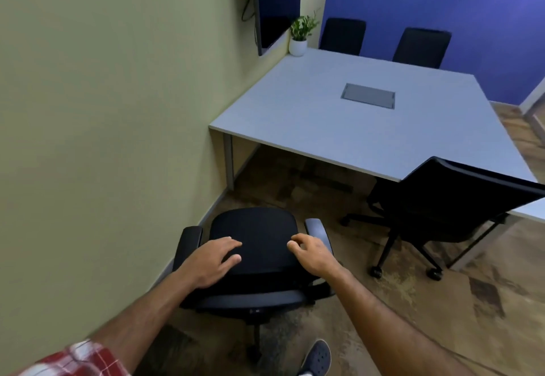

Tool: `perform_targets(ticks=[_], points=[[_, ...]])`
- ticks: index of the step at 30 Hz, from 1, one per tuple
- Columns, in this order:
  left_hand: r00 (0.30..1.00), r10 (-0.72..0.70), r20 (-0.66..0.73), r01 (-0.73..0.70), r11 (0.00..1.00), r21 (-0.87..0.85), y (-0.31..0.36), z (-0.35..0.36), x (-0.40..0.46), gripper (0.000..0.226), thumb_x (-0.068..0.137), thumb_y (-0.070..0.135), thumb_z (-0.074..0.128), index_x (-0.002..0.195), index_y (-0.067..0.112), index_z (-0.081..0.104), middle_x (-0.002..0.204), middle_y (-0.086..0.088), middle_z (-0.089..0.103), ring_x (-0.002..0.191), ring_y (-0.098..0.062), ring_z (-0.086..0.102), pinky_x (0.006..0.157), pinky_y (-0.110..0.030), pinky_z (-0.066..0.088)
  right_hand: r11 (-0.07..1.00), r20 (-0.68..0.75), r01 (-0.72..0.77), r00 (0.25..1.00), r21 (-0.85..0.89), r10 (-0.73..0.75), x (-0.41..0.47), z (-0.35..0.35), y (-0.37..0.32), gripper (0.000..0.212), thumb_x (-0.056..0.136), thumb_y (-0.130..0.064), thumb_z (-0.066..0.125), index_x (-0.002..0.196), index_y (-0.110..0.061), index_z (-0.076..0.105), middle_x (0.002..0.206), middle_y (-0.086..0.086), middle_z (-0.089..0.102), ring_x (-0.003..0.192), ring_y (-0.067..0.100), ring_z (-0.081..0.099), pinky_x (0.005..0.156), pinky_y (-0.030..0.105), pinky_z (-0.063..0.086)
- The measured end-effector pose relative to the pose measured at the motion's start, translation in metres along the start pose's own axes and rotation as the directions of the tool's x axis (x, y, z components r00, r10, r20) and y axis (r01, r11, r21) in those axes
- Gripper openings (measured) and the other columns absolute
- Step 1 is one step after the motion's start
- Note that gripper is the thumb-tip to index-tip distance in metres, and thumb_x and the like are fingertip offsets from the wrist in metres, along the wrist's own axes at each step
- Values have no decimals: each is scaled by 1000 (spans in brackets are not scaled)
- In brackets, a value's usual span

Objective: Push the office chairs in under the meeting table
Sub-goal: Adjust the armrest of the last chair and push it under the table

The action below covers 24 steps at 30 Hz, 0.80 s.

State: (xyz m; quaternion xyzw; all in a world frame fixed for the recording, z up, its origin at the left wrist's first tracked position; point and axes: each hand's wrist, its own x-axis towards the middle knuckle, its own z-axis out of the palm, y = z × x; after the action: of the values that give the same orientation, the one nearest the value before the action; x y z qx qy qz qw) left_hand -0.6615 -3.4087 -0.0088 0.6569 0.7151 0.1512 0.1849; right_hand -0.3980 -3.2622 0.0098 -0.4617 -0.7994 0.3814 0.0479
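Note:
A black office chair (253,225) with two armrests stands close in front of me, beside the green wall and a short way back from the grey meeting table (295,116). My left hand (209,260) is over the chair's left side with the fingers spread. Over its right side is my right hand (312,254), fingers loosely curled with nothing in them. I cannot tell whether either hand touches the chair. A second black chair (442,207) stands at the table's near right edge, turned at an angle. Two more chairs (342,35) (421,47) are at the far side.
The green wall (103,110) runs close along the left. A potted plant (299,36) sits on the table's far left corner below a dark screen (277,7). A cable hatch (368,95) lies in the tabletop. My shoe (317,358) is behind the chair base.

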Motion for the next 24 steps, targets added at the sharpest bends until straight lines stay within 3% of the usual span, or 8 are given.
perform_targets(ticks=[5, 10, 15, 20, 24], points=[[995, -75, 66, 73, 996, 42, -13, 8, -48, 59, 99, 61, 43, 146, 28, 49, 149, 6, 51, 140, -11, 40, 110, -29, 32, 994, 14, 16, 1000, -108, -15, -36, 18, -3, 55, 95, -59, 43, 108, -12, 69, 106, 7, 71, 97, 22, 64, 89, 49, 54], [981, -195, 15, 192, 975, 114, -28, 7, -66, 60, 92, 68, 45, 140, 35, 57, 136, 14, 62, 129, -15, 50, 105, -33, 39, 911, 30, 35, 999, -412, -25, -48, 30, 4, 85, 83, -84, 29, 133, -25, 64, 126, 0, 69, 117, 23, 60, 91, 38, 48], [971, -233, -49, 237, 968, 85, -32, 8, -64, 39, 96, 56, 51, 130, 41, 65, 115, 8, 69, 112, -15, 59, 94, -31, 45, 895, 15, -14, 1000, -445, 23, -45, 35, 7, 81, 84, -86, 26, 125, -31, 69, 118, -3, 72, 106, 17, 64, 75, 33, 47], [978, -205, -48, 208, 976, 63, -43, 5, -59, 37, 99, 54, 46, 126, 41, 67, 95, 18, 56, 101, -9, 58, 84, -27, 42, 886, -42, -10, 999, -463, -10, -45, 33, 10, 77, 79, -88, 25, 112, -37, 73, 102, -10, 73, 86, 12, 60, 60, 27, 37], [983, -176, -52, 179, 982, 55, -52, -3, -51, 37, 100, 54, 44, 126, 41, 67, 94, 21, 57, 96, -5, 56, 80, -24, 39, 860, -91, -43, 996, -508, -4, -37, 25, 18, 77, 75, -91, 26, 109, -42, 74, 101, -12, 73, 90, 13, 64, 66, 32, 43]])
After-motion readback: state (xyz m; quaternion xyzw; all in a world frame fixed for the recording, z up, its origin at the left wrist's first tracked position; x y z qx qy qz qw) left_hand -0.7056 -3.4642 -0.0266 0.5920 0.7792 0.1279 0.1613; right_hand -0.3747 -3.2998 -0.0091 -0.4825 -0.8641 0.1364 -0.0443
